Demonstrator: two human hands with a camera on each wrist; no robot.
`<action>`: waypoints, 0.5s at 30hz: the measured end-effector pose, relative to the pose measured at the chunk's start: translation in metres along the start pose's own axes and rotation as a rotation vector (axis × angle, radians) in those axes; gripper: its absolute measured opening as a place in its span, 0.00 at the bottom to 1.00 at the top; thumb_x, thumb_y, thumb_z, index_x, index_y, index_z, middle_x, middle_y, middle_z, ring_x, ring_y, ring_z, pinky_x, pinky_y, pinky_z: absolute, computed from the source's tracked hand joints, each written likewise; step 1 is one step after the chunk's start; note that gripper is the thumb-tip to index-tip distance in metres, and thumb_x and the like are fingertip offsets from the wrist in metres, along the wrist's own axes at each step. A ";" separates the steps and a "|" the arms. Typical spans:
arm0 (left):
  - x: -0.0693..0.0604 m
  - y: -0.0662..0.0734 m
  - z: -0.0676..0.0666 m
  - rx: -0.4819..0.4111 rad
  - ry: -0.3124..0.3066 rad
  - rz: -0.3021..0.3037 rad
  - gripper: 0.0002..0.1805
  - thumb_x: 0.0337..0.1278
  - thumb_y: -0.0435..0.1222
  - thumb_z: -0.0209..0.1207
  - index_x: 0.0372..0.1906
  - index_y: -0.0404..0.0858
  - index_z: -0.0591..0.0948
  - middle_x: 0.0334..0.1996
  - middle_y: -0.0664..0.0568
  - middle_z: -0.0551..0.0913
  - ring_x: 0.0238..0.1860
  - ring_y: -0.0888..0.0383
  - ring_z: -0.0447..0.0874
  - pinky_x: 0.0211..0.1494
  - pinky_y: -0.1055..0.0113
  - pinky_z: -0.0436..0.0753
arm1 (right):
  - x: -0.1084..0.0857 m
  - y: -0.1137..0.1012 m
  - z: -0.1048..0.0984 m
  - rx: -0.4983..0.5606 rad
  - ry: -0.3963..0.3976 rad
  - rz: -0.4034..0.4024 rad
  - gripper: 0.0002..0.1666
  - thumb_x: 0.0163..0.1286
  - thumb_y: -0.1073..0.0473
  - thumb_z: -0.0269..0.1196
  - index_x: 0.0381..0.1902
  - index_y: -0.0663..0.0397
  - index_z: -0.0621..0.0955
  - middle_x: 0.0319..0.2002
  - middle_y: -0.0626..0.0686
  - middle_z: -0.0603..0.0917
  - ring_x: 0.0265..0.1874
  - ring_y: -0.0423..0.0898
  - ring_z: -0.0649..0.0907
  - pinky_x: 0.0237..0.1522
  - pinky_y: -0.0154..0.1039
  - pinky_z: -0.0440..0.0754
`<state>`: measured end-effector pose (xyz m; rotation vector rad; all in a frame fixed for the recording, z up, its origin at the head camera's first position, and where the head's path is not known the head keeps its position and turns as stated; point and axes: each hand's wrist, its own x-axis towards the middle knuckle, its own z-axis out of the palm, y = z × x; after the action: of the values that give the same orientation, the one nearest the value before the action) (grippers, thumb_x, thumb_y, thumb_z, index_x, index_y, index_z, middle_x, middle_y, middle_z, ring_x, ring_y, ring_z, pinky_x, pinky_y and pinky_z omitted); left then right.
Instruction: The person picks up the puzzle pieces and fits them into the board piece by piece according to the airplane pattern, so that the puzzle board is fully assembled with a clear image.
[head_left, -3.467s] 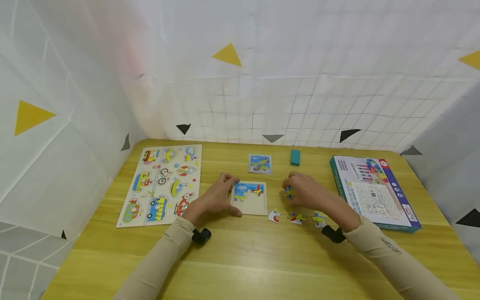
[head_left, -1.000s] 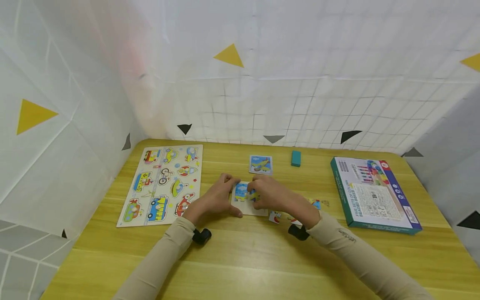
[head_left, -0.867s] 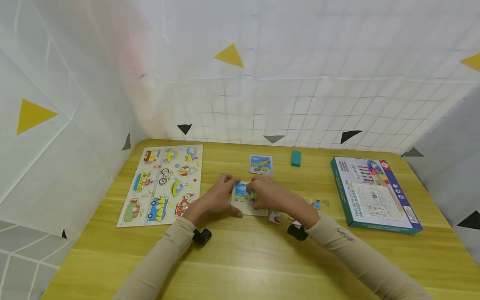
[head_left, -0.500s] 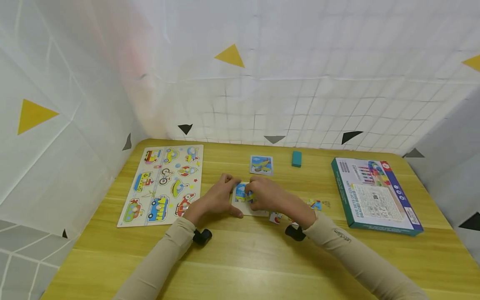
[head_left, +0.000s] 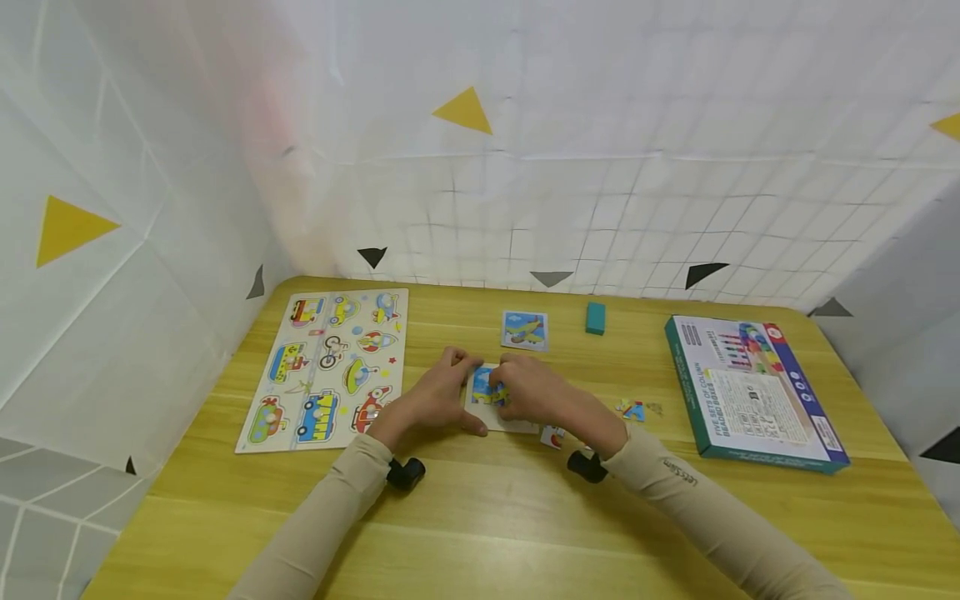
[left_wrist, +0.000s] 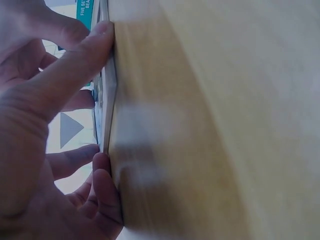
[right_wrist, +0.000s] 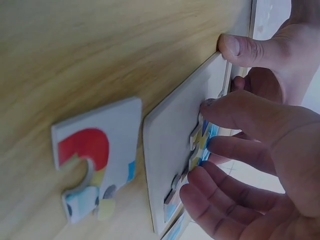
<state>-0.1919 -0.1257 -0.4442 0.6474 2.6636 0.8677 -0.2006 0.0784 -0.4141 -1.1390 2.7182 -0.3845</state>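
A small puzzle board (head_left: 517,426) lies on the table with blue and yellow pieces along its far part. My left hand (head_left: 435,398) grips the board's left side between thumb and fingers, seen edge-on in the left wrist view. Over the board, my right hand (head_left: 534,390) pinches a yellow and blue piece (right_wrist: 198,145) against it, thumb and fingertips on the piece; it hides much of the board in the head view. A loose piece with a red shape (right_wrist: 90,145) lies beside the board in the right wrist view. Another loose piece (head_left: 633,411) lies right of my hand.
A picture card with a plane (head_left: 525,331) lies behind the board, and a teal block (head_left: 595,318) stands to its right. A large vehicle puzzle (head_left: 324,371) is at the left. The flat box (head_left: 757,392) lies at the right.
My right hand has come from the right side onto the board with a piece, then shifted slightly left there. My left hand has kept its grip on the board.
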 end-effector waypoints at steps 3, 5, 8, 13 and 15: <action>0.000 0.000 0.000 0.002 0.003 0.002 0.60 0.34 0.54 0.81 0.75 0.41 0.64 0.66 0.45 0.60 0.55 0.51 0.71 0.62 0.56 0.73 | 0.000 -0.002 0.000 -0.009 -0.003 0.006 0.18 0.55 0.58 0.77 0.43 0.58 0.88 0.35 0.51 0.79 0.32 0.44 0.72 0.36 0.40 0.74; 0.000 0.000 0.000 0.003 0.004 0.003 0.60 0.34 0.54 0.81 0.75 0.41 0.64 0.66 0.45 0.60 0.56 0.50 0.71 0.62 0.56 0.72 | 0.000 -0.003 -0.001 -0.013 -0.003 0.006 0.18 0.55 0.58 0.77 0.43 0.58 0.89 0.35 0.51 0.79 0.32 0.44 0.72 0.36 0.39 0.74; -0.001 0.000 0.000 0.006 0.005 0.002 0.60 0.33 0.54 0.81 0.75 0.41 0.64 0.66 0.45 0.60 0.57 0.50 0.70 0.63 0.56 0.72 | 0.001 -0.004 -0.001 -0.018 -0.003 0.002 0.18 0.55 0.59 0.78 0.42 0.59 0.89 0.35 0.51 0.79 0.32 0.44 0.72 0.36 0.40 0.74; -0.001 0.001 -0.001 0.006 0.004 0.003 0.60 0.33 0.54 0.81 0.75 0.40 0.64 0.67 0.44 0.60 0.58 0.49 0.70 0.64 0.55 0.71 | 0.003 -0.003 -0.001 -0.020 -0.005 -0.006 0.17 0.55 0.59 0.78 0.42 0.60 0.89 0.37 0.52 0.82 0.35 0.45 0.75 0.39 0.41 0.77; -0.001 0.001 -0.001 0.005 0.004 0.005 0.60 0.33 0.54 0.81 0.75 0.40 0.65 0.66 0.44 0.60 0.58 0.49 0.70 0.64 0.55 0.72 | 0.003 -0.003 -0.001 -0.015 -0.006 -0.007 0.17 0.55 0.60 0.78 0.42 0.60 0.89 0.38 0.52 0.83 0.36 0.46 0.77 0.41 0.41 0.78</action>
<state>-0.1911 -0.1257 -0.4423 0.6544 2.6697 0.8652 -0.2011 0.0744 -0.4126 -1.1527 2.7175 -0.3616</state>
